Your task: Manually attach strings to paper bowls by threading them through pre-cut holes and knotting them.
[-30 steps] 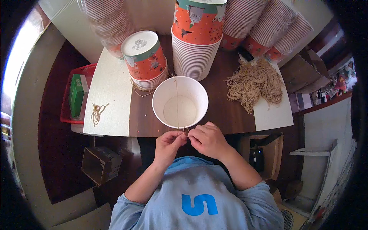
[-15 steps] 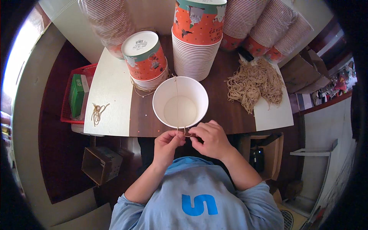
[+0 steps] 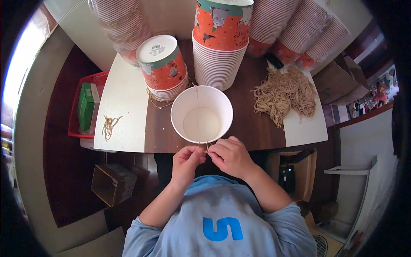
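A white paper bucket point(image 3: 180, 113) stands with its open mouth up at the near edge of the table. Tan cord point(image 3: 207, 145) comes over its near rim in two short strands, and a thin length of cord crosses the mouth to the far rim. Just below the near rim, my left hand point(image 3: 187, 162) pinches one part of the cord between thumb and fingers. Close beside it on the right, my right hand point(image 3: 233, 157) is closed on the cord too, its fingertips almost meeting the left ones. The exact loop between the fingertips is too small to make out.
Behind the bucket stand a short stack of orange buckets point(image 3: 162, 70) and a taller stack point(image 3: 220, 55), both upside down. Tangled cord point(image 3: 282, 94) lies at the right, a small cord bundle point(image 3: 109, 127) at the left. A red basket point(image 3: 76, 115) holds a green box point(image 3: 87, 105).
My right hand has shifted slightly left and its fingers have closed in nearer to my left fingertips. The cord loop there has drawn smaller. My left hand is nearly unmoved.
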### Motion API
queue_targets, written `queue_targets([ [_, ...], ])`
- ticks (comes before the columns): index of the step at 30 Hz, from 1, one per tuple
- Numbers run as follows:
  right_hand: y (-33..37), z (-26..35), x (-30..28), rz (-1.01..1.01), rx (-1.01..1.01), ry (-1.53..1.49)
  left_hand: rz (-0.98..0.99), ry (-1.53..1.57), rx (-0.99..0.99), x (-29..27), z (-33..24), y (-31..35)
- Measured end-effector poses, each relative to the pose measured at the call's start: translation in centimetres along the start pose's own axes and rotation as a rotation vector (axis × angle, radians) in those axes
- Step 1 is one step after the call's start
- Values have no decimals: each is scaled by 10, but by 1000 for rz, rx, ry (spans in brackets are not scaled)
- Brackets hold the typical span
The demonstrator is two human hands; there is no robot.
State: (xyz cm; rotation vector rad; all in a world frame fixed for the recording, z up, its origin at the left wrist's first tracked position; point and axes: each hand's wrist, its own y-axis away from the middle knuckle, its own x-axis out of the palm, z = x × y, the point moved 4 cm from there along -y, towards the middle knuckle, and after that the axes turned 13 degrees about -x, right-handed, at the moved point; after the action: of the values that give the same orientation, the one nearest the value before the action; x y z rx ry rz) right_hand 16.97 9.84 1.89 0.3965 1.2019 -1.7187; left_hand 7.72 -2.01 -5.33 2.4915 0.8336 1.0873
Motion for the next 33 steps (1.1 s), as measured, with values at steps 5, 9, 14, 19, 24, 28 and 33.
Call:
queue_targets([
  [5,1,3,0,-19,16,47,-73,-75,112,3,0,6],
  [9,3,3,2,-48,42,108,-98,-98,129,9,-3,11],
  [14,4,9,-6,-112,81,55,-179,-576,552,12,-23,20],
  [19,-9,17,-10,-174,43,-33,-195,-708,694,25,-38,24],
  [24,-9,10,3,-220,-17,-164,-45,-586,640,28,-42,24],
  [28,-8,5,2,-194,1,45,154,-116,431,28,-55,21],
  [33,-10,-4,3,-157,29,129,273,-7,446,21,-70,15],
])
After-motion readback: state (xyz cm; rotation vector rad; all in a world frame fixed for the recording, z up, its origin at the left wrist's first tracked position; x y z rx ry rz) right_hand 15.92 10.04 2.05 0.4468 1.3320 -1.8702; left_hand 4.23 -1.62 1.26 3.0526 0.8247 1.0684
